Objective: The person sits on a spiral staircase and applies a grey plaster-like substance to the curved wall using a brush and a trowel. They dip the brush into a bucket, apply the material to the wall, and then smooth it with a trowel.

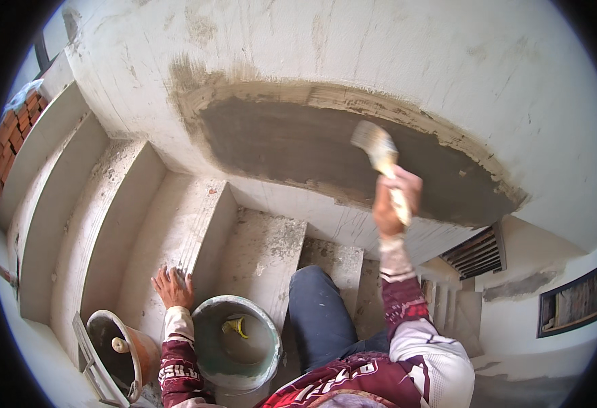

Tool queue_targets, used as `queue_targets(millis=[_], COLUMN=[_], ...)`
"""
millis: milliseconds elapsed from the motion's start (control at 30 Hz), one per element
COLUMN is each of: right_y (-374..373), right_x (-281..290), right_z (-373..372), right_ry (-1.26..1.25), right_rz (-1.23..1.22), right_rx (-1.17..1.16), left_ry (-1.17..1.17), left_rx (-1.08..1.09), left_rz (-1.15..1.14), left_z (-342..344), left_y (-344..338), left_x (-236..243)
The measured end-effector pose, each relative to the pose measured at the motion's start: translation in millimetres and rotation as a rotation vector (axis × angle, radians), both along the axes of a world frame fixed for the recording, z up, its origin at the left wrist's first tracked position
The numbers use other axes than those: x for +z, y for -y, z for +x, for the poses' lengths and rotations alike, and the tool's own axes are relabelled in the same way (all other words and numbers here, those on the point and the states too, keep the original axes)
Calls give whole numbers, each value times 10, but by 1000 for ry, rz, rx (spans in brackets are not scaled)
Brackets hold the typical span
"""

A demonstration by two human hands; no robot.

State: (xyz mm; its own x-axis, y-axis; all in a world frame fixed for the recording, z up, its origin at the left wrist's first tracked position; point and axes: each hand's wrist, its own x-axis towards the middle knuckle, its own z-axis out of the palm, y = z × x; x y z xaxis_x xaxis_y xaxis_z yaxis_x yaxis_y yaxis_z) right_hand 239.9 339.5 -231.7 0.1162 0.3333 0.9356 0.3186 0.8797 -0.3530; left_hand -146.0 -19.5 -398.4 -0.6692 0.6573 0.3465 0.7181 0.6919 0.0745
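My right hand (396, 199) is closed round the handle of a wide paintbrush (378, 145), which is raised before the wall. The bristles are blurred and overlap the dark grey patch of wet-looking plaster (281, 139); whether they touch it I cannot tell. Lower left, my left hand (173, 287) rests on a stair step with its fingers spread, holding nothing. Close to my left forearm stands a round bucket (269, 319) with greyish liquid and a small yellow item (236, 327) inside.
Concrete stairs (118, 197) climb to the left along the white wall (407, 41). An orange bucket (145, 353) with a handled tool stands beside a long flat tool (94, 370). Red bricks (18, 132) are stacked far left. A slatted opening (475, 251) lies lower right.
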Motion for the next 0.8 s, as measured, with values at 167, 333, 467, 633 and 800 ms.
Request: queue_targets(millis=[167, 333, 467, 633, 800], right_y=[-79, -35, 103, 250, 377], right_x=[-211, -156, -7, 105, 220], right_z=[1309, 1089, 45, -1326, -2370], right_ry=[-48, -98, -79, -102, 6], right_rz=[13, 56, 33, 68, 26], right_rx=[-432, -629, -342, 8, 303], left_ry=[3, -10, -11, -26, -12], left_rx=[0, 1, -12, -6, -15], left_rz=[-1, -2, 20, 54, 61], left_z=[13, -1, -6, -13, 2], left_y=[5, 1, -4, 19, -30], left_x=[-13, -7, -4, -27, 15])
